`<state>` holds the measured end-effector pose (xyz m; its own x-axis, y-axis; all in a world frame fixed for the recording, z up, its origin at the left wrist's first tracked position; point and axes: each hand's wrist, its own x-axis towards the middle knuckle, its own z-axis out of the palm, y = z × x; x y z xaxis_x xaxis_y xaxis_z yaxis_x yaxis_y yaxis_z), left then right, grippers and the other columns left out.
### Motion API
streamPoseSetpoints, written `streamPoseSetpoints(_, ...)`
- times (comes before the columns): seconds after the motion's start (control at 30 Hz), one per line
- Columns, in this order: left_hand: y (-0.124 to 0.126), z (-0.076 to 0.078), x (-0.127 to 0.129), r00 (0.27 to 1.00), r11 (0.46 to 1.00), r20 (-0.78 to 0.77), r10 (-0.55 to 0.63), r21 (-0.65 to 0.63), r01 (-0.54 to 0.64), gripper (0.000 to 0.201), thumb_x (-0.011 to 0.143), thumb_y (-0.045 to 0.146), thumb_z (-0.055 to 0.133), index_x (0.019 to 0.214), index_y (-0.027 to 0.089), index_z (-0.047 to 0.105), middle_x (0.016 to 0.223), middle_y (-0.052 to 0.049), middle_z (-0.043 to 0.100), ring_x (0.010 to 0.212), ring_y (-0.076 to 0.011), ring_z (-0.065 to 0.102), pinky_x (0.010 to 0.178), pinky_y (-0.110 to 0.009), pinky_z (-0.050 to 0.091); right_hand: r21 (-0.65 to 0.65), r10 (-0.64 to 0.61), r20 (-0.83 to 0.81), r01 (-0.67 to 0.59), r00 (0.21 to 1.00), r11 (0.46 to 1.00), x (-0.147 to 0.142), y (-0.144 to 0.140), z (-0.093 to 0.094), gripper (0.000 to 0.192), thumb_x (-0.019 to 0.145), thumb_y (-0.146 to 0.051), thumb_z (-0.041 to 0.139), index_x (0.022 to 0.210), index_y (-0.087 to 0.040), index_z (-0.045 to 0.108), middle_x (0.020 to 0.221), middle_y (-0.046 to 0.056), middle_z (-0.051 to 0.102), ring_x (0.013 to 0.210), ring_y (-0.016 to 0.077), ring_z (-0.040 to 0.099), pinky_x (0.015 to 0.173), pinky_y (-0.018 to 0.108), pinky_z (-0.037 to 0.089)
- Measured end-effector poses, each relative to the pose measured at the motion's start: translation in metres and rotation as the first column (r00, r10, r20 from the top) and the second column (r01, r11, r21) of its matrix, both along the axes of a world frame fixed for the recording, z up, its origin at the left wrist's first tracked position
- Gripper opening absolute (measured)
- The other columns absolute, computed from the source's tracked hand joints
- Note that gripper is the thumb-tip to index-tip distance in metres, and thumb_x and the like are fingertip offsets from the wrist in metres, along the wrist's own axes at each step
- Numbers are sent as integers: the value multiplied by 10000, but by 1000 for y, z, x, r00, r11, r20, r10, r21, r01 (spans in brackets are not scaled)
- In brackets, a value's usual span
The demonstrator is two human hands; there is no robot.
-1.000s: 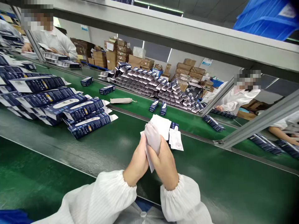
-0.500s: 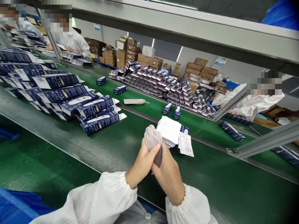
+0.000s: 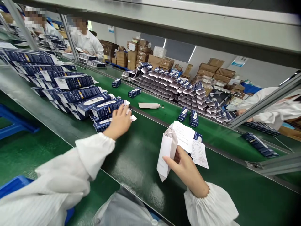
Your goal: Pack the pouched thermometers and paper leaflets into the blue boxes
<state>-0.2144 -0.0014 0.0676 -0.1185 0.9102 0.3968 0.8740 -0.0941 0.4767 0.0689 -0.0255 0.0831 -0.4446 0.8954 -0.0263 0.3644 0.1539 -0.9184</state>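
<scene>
your right hand [image 3: 185, 168], lower centre, is clamped on a grey pouch [image 3: 171, 141] with a folded leaflet [image 3: 164, 156]; your left hand [image 3: 119, 121], fingers spread, rests on a blue box [image 3: 103, 125] left of centre.

A beige pouch [image 3: 149, 105] lies on the green conveyor [image 3: 145, 163] before cardboard cartons [image 3: 138, 51].
</scene>
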Motion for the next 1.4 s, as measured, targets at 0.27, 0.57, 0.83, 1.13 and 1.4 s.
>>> streamPoseSetpoints(0.27, -18, -12, -7, 982, 987, -129, 138, -69, -148, 546, 815, 290, 543, 1335, 164, 435, 1101, -151, 558, 1054, -328, 552, 928, -515, 383, -2, -89, -13, 89, 996, 996, 16, 8, 3, 455, 795, -437, 643, 1158, -188, 528, 1062, 85, 654, 949, 280, 632, 767, 397, 552)
streamPoseSetpoints(0.57, -53, -10, 151, 574, 910, 719, -392, 213, 355, 277, 860, 303, 587, 1078, 239, 429, 1293, -84, 460, 1173, -197, 507, 983, -364, 427, 257, -237, 61, 214, 970, 943, 51, 11, 27, 360, 798, -449, 665, 1043, -216, 541, 956, 56, 663, 822, 237, 651, 660, 337, 564)
streamPoseSetpoints(0.83, -38, 9, 168, 540, 887, 773, -334, 64, 457, 671, 795, 326, 680, 1326, 338, 270, 1259, -24, 540, 1172, -179, 518, 1010, -355, 405, 210, -202, -279, 265, 939, 941, 98, 26, 70, 409, 828, -473, 636, 1136, -219, 546, 1147, 80, 632, 1020, 283, 611, 775, 367, 554)
streamPoseSetpoints(1.13, -45, 4, 199, 840, 942, 434, -327, 224, 250, 506, 810, 247, 622, 1257, 239, 384, 1180, -67, 494, 1111, -209, 492, 929, -355, 422, 506, -397, -72, 377, 915, 776, 55, 12, 60, 429, 759, -424, 709, 1085, -222, 516, 1019, 75, 624, 905, 273, 620, 748, 397, 521)
streamPoseSetpoints(1.4, -41, 23, 193, 828, 913, 391, -401, 241, 329, 393, 866, 285, 558, 1229, 223, 420, 1113, -61, 498, 1030, -195, 501, 886, -329, 429, 653, -221, -128, 250, 967, 715, 61, 4, 72, 345, 892, -370, 589, 1199, -235, 508, 1273, 82, 505, 1154, 258, 501, 929, 400, 451)
